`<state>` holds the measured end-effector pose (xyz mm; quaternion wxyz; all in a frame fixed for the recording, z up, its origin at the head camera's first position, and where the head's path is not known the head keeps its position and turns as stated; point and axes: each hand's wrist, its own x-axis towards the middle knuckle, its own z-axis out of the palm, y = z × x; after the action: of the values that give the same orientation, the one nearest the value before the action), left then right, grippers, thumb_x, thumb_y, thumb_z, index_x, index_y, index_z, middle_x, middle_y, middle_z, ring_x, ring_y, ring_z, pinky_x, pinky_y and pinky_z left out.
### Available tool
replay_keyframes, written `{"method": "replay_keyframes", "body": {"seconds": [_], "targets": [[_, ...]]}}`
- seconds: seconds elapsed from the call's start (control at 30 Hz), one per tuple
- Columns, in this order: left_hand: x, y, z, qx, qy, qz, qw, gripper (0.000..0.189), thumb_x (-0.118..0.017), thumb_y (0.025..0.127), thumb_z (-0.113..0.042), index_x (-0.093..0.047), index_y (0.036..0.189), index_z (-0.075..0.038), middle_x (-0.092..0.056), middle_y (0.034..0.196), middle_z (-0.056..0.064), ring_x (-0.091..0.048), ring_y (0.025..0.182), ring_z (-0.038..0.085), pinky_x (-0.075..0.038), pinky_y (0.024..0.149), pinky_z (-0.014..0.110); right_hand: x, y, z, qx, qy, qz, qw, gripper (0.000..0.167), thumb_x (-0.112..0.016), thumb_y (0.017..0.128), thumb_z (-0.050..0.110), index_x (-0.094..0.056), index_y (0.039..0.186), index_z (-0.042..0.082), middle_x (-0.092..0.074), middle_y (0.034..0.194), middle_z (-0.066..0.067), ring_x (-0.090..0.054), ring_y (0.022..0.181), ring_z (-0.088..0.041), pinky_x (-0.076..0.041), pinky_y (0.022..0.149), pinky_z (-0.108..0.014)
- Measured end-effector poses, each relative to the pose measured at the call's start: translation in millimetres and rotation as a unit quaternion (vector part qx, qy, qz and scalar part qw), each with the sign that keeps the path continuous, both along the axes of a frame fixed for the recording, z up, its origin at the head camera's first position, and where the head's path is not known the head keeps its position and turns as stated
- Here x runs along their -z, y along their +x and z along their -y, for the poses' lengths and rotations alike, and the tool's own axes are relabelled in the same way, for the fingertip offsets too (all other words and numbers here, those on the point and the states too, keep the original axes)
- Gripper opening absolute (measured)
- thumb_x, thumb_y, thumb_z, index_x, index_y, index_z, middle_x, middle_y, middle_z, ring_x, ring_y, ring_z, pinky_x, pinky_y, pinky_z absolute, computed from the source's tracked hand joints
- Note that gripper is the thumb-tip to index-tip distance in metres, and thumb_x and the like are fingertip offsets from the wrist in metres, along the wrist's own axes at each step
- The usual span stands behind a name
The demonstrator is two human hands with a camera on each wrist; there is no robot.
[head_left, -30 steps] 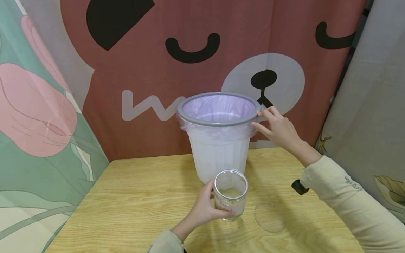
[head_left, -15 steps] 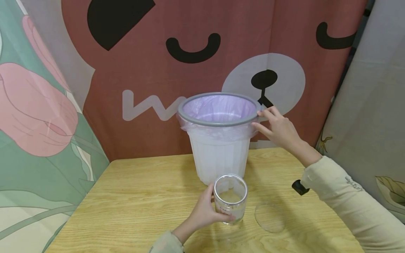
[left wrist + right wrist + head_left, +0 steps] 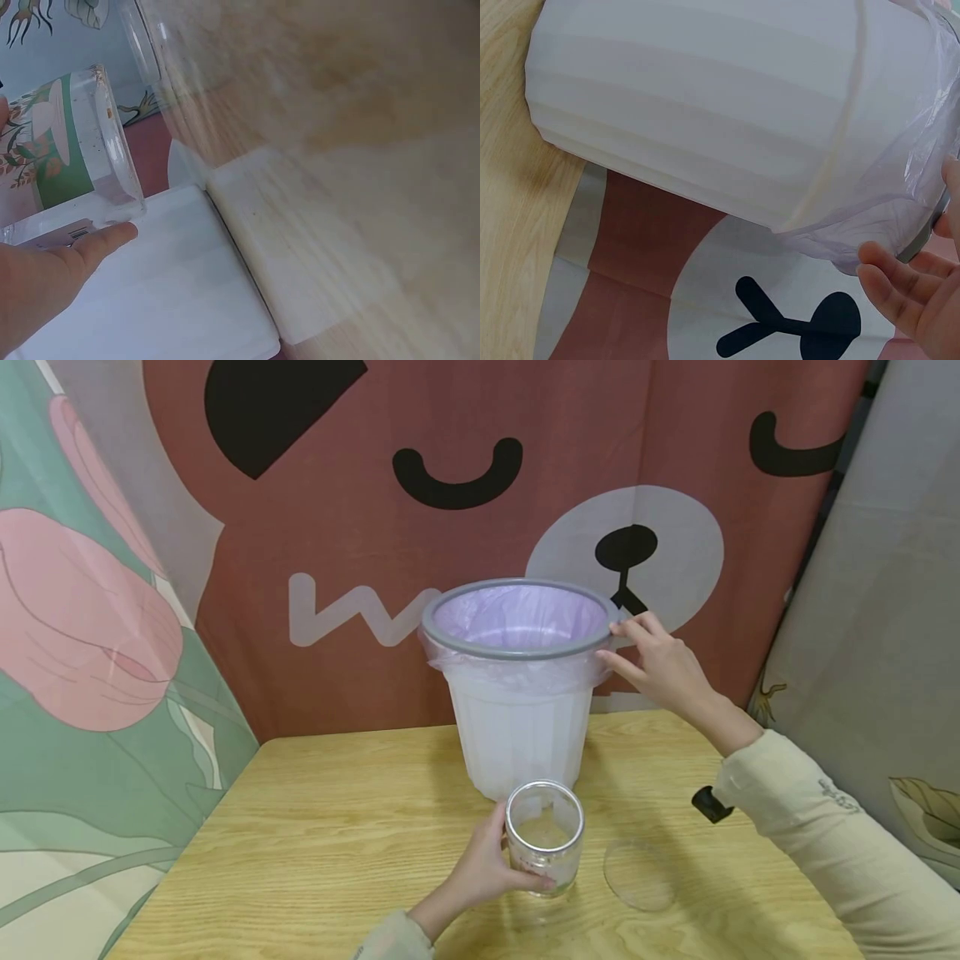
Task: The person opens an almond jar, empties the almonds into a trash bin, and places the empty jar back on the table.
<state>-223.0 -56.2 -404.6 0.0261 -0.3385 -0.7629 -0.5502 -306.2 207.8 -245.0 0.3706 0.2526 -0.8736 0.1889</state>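
In my left hand (image 3: pixel 486 864) I grip a clear glass jar (image 3: pixel 545 860), thumb across its near side and fingers at its left. It has no lid on, and a pale residue shows at the bottom. In the left wrist view the jar (image 3: pixel 75 150) shows a green and pink plant print, with my thumb along its edge. My right hand (image 3: pixel 663 664) pinches the right rim of a white trash bin (image 3: pixel 521 727), thumb below and fingers on the grey ring. A thin purple bag (image 3: pixel 525 610) lines the bin and folds over its edge.
A round clear lid (image 3: pixel 640 875) lies flat on the wooden table (image 3: pixel 337 835), right of the jar. The bin stands at the table's back, before a brown printed curtain (image 3: pixel 337 685). Another curtain (image 3: pixel 862 610) hangs along the right side.
My left hand has brought the jar slightly down and toward me, with its opening tilting a little. The right hand stays at the bin's rim.
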Motion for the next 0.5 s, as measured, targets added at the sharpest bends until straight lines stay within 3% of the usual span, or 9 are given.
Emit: {"method": "replay_keyframes", "body": {"seconds": [0.3,0.5], "targets": [[6.1,-3.2,-0.1,0.026,-0.009,0.006,0.9996,0.090,-0.084,0.057,-0.012,-0.033,0.131,-0.006,-0.051,0.121,0.010,-0.049,0.109,0.029,-0.036,0.094,0.043,0.4,0.2,-0.4,0.001,0.003,-0.007,1.0000,0.039,-0.063,0.083,0.024,-0.054,0.112,-0.001,-0.046,0.100,-0.014,-0.037,0.041,-0.014,-0.034,0.039,-0.029],[8.9,-2.2,0.9,0.020,-0.033,-0.008,0.9992,0.087,-0.084,0.057,-0.014,-0.035,0.129,-0.005,-0.052,0.120,0.010,-0.049,0.107,0.030,-0.041,0.087,0.033,0.5,0.2,0.1,0.000,0.002,-0.007,1.0000,0.038,-0.064,0.083,0.023,-0.054,0.111,-0.001,-0.046,0.100,-0.014,-0.038,0.042,-0.015,-0.035,0.039,-0.029]]}}
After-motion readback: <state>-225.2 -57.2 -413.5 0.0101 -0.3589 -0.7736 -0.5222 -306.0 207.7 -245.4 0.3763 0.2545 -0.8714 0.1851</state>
